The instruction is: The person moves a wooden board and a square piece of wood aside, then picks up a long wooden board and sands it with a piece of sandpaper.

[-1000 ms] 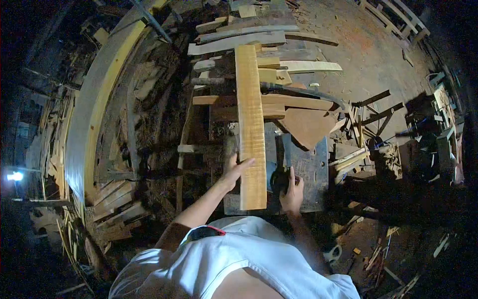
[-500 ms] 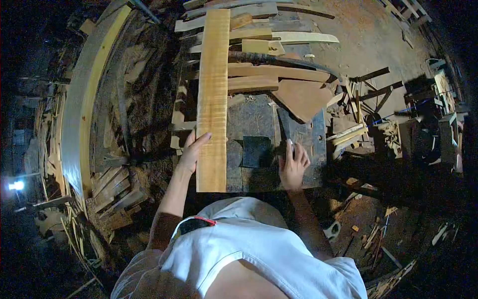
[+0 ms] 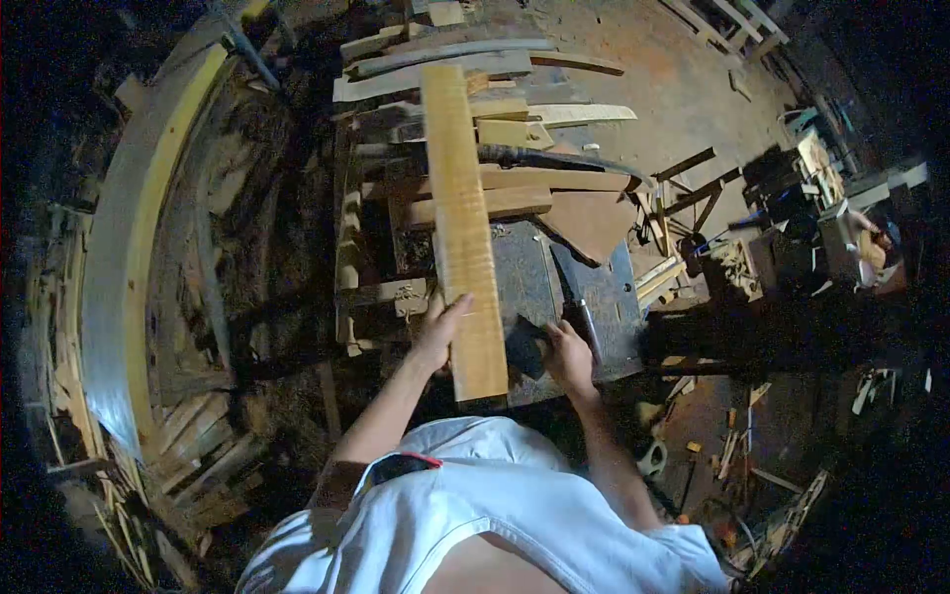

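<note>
A long, pale wooden board (image 3: 461, 218) stretches away from me over the workbench, its near end close to my shirt. My left hand (image 3: 439, 332) is closed on its left edge near that end, thumb on the top face. My right hand (image 3: 569, 358) pinches the edge of a dark square sheet that looks like sandpaper (image 3: 526, 346), tilted just right of the board. Beside the right hand, a bladed tool (image 3: 586, 322) lies on the bench with its long handle toward me.
Several wooden pieces (image 3: 534, 178) lie across the far part of the workbench (image 3: 520, 262), with a broad brown panel (image 3: 589, 223) at their right. A long plank (image 3: 129, 257) runs along the left. Offcuts (image 3: 213, 445) are heaped below it. Wooden frames (image 3: 698, 193) stand at the right.
My right hand has left the bladed tool's handle and taken hold of the dark sheet, which is now tilted. In view, the board has shifted right and toward me, still in my left hand.
</note>
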Motion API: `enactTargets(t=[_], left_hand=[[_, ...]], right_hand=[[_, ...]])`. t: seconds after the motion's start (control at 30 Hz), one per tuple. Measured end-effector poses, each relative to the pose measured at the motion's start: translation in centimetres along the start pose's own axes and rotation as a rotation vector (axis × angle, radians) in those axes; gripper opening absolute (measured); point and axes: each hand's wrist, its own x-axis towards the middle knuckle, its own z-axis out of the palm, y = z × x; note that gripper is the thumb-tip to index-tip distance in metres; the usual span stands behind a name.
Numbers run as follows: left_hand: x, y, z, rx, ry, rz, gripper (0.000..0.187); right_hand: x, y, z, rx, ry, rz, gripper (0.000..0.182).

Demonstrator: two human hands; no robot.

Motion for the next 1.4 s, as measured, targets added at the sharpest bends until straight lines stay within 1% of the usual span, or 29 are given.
enactTargets(t=[0.07,0.13,0.2,0.23,0.27,0.3,0.33,0.43,0.5,0.53,0.57,0.6,0.7,0.73,0.77,0.8,0.83,0.87,0.93,0.97,1.0,1.03,1.07,1.13,1.2,1.3,1.33,1.37,1.4], left_hand=[[-0.1,-1.6,0.9,-0.042,-0.021,-0.083,0.055],[0.9,-4.1,0.8,-0.076,-0.059,-0.164,0.059],[2.4,-7.5,0.4,-0.136,-0.026,-0.28,0.074],[2.6,-7.9,0.1,-0.095,-0.098,-0.252,0.09],[3.1,-8.2,0.2,-0.1,-0.106,-0.253,0.09],[4.0,-9.4,0.0,-0.04,-0.025,-0.289,0.093],[4.3,-9.8,0.0,0.022,0.056,-0.324,0.096],[4.6,-10.5,-0.1,0.185,0.129,-0.231,0.093],[4.5,-11.2,-0.2,0.236,0.168,-0.156,0.091],[4.2,-11.4,-0.3,0.277,0.217,-0.084,0.089],[4.0,-11.6,-0.1,0.423,0.283,0.031,0.083],[3.4,-11.1,0.1,0.439,0.291,0.03,0.083],[0.5,-7.5,1.1,0.843,0.27,0.187,0.072],[0.7,-8.1,0.6,0.86,0.269,0.162,0.072],[1.1,-9.4,-0.4,0.775,0.221,0.186,0.072],[1.2,-10.2,-1.1,0.687,0.165,0.213,0.073],[1.1,-9.9,-1.5,0.68,0.11,0.192,0.073],[0.9,-9.7,-1.1,0.702,0.089,0.186,0.073],[-0.2,-7.9,-0.5,0.836,0.14,0.151,0.073],[-1.0,-7.0,0.5,0.672,0.089,0.043,0.075],[-1.1,-7.0,0.6,0.938,0.154,0.066,0.08],[-0.9,-7.2,0.6,0.985,0.154,0.074,0.082],[-1.0,-7.6,0.7,1.029,0.156,0.078,0.084],[-1.8,-7.0,2.0,1.038,0.192,0.053,0.085],[-1.9,-6.8,2.5,1.04,0.215,0.028,0.086],[-1.8,-7.2,3.1,1.002,0.227,0.002,0.089],[-1.9,-6.9,3.7,1.047,0.262,0.088,0.091],[-1.9,-6.7,4.2,1.09,0.296,0.176,0.093],[-1.6,-6.9,4.3,1.088,0.295,0.17,0.093]], right_hand=[[-2.3,0.1,-0.7,-0.05,0.085,0.058,0.021],[-4.0,-0.4,-2.3,0.058,0.221,0.139,0.018],[-5.8,-0.2,-2.9,0.041,0.242,0.205,0.017],[-6.5,0.3,-3.1,-0.01,0.274,0.25,0.018],[-6.8,0.8,-3.1,-0.058,0.306,0.294,0.019],[-6.8,1.1,-2.9,0.064,0.448,0.238,0.02],[-6.9,1.6,-3.1,0.06,0.45,0.238,0.02],[-7.0,3.6,-3.2,-0.001,0.388,0.3,0.021],[-7.0,5.2,-1.6,0.254,0.52,0.351,0.022],[-6.7,5.9,-1.0,0.264,0.526,0.357,0.022],[-6.1,6.8,-0.3,0.321,0.585,0.238,0.021],[-5.6,7.3,0.1,0.381,0.637,0.119,0.021],[-3.9,8.4,0.3,0.55,0.616,0.122,0.018],[-3.3,9.1,0.6,0.763,0.612,0.258,0.017],[-2.6,10.5,0.5,0.569,0.59,0.332,0.02],[-1.5,5.6,-3.2,0.803,0.653,0.413,0.024],[-0.8,9.1,-1.8,0.614,0.704,0.204,0.03],[-0.3,10.3,-1.1,0.599,0.758,0.348,0.037],[0.8,12.0,-0.9,0.539,0.701,0.473,0.045],[1.3,12.6,-0.8,0.521,0.71,0.445,0.047],[1.6,12.7,-1.0,0.5,0.713,0.416,0.048],[1.8,9.8,-3.5,0.803,0.55,0.691,0.053],[1.9,10.9,-2.3,0.814,0.532,0.695,0.053],[2.6,12.3,-0.8,-0.07,0.66,0.519,0.061],[2.3,12.2,-0.6,-0.078,0.64,0.492,0.069],[2.0,8.4,-2.3,-0.245,0.618,0.375,0.06],[1.9,8.0,-2.4,-0.246,0.612,0.374,0.06],[1.8,7.8,-2.5,-0.272,0.523,0.233,0.056],[1.8,7.7,-2.5,-0.297,0.433,0.095,0.053]])
